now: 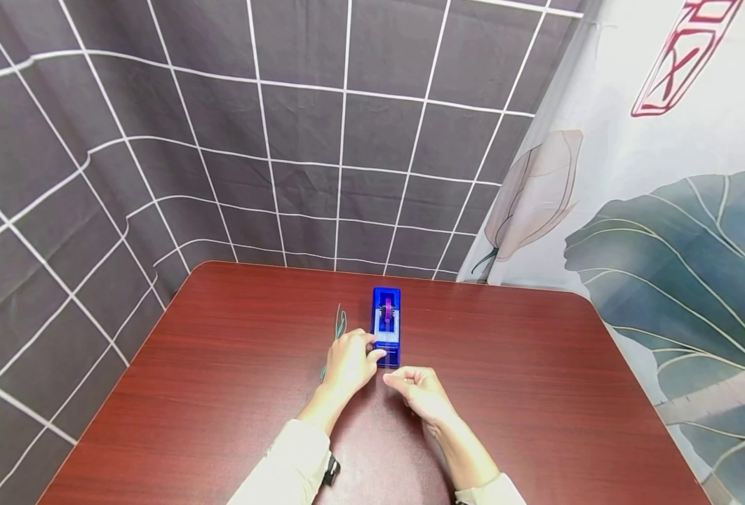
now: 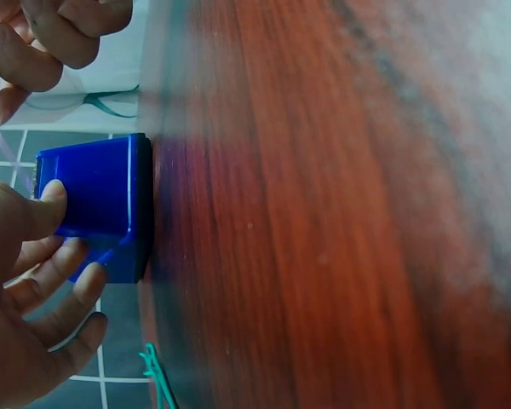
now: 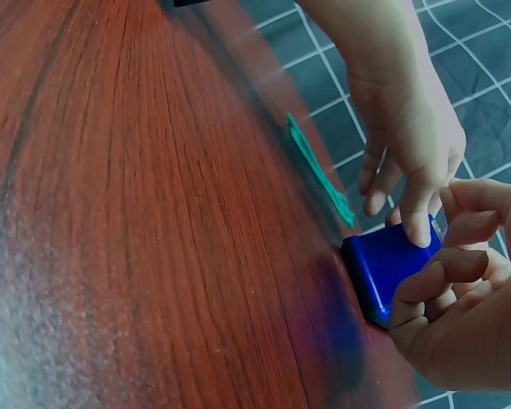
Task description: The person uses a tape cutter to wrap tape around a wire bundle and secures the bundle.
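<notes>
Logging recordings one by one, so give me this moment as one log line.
left hand: grips blue tape dispenser | right hand: pinches faint tape strip | green item: on table, left of dispenser

on the red-brown wooden desk (image 1: 233,365) sits a blue boxy plastic tape dispenser (image 1: 388,337), the left hand (image 1: 348,358) on its near end, the right hand (image 1: 421,394) just before it. a thin green looped thing (image 3: 321,174) lies left of the dispenser. grey checked cloth (image 1: 306,119) hangs behind.

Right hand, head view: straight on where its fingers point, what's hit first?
Probably the left hand, near its thumb, with the dispenser right beside it; depth is unclear, so which comes first isn't certain.
</notes>
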### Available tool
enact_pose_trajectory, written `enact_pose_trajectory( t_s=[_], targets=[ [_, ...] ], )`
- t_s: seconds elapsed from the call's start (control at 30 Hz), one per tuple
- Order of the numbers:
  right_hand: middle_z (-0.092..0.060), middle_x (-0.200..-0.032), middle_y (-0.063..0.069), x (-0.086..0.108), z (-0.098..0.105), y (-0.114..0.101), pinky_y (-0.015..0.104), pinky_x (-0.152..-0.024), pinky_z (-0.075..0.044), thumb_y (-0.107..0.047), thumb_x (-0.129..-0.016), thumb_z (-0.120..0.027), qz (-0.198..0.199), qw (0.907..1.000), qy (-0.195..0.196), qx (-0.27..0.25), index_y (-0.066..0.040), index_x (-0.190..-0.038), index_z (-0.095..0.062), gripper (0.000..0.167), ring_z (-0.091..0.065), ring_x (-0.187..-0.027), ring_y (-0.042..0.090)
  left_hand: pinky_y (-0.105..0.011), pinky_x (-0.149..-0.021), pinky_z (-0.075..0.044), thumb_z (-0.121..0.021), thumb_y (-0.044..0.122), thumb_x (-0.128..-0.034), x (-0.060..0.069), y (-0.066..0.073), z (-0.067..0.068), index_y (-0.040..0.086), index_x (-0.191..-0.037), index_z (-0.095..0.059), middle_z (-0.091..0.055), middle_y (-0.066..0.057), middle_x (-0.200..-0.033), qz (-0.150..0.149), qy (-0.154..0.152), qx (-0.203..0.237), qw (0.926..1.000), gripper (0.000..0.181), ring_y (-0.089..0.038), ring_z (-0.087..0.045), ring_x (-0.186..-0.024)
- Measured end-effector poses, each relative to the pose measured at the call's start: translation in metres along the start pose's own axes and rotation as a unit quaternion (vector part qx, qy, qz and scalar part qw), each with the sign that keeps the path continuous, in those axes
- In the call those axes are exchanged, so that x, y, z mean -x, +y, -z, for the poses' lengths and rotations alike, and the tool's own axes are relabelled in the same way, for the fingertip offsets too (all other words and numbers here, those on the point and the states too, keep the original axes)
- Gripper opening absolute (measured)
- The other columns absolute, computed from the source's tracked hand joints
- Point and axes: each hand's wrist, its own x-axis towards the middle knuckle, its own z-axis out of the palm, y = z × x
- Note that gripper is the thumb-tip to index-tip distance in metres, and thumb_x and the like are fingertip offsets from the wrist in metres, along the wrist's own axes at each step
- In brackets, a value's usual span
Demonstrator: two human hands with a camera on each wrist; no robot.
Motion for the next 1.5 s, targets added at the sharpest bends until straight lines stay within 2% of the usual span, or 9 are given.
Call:
enact_pose_trajectory(
  t_s=[0.13,0.33,0.73,1.27,1.5],
  targets=[
    [-0.039,-0.049,-0.010,0.001,0.000,0.002,0.022,-0.041,-0.024,-0.010,-0.087,-0.075,0.001,1.0000,0.003,0.006,0.004,-0.083,-0.071,0.015,-0.028,-0.042,0.003,-0.040,-0.074,-0.055,-0.083,0.025,-0.0841,0.000,0.000,0.000,0.009,-0.100,-0.079,-0.072,0.000,-0.089,0.001,-0.001,0.000,1.0000,0.023,-0.022,-0.070,-0.084],
    [-0.039,-0.049,-0.009,0.004,-0.001,0.003,0.023,-0.040,-0.025,-0.013,-0.088,-0.074,-0.003,0.9999,-0.001,0.010,0.004,-0.086,-0.071,0.017,-0.029,-0.042,0.005,-0.040,-0.075,-0.055,-0.083,0.025,-0.0846,0.000,0.000,0.000,0.009,-0.100,-0.079,-0.072,0.000,-0.089,0.005,-0.001,0.003,1.0000,0.022,-0.022,-0.070,-0.084],
    [-0.039,-0.050,-0.011,0.010,0.001,0.004,0.022,-0.041,-0.025,-0.013,-0.088,-0.073,0.002,0.9999,-0.007,0.009,0.015,-0.094,-0.066,0.030,-0.030,-0.044,0.004,-0.040,-0.072,-0.054,-0.083,0.025,-0.0836,0.000,-0.001,-0.002,0.010,-0.100,-0.079,-0.070,0.002,-0.085,0.007,0.000,0.005,1.0000,0.023,-0.020,-0.069,-0.080],
    [-0.043,-0.053,-0.008,0.018,0.002,0.003,0.022,-0.041,-0.026,-0.012,-0.088,-0.074,-0.001,0.9994,-0.033,0.007,0.015,-0.093,-0.065,0.029,-0.032,-0.046,0.005,-0.038,-0.067,-0.052,-0.082,0.026,-0.0851,0.001,0.000,0.001,0.010,-0.099,-0.079,-0.064,0.004,-0.077,0.012,-0.002,0.009,0.9999,0.022,-0.017,-0.063,-0.071],
    [-0.046,-0.055,-0.005,0.020,0.003,0.005,0.022,-0.042,-0.028,-0.009,-0.090,-0.072,0.002,0.9984,-0.055,0.013,0.016,-0.093,-0.065,0.026,-0.034,-0.046,0.004,-0.039,-0.070,-0.053,-0.082,0.026,-0.0848,0.002,0.000,0.001,0.009,-0.100,-0.079,-0.067,0.002,-0.081,0.015,-0.001,0.010,0.9998,0.023,-0.019,-0.067,-0.076]
  ],
)
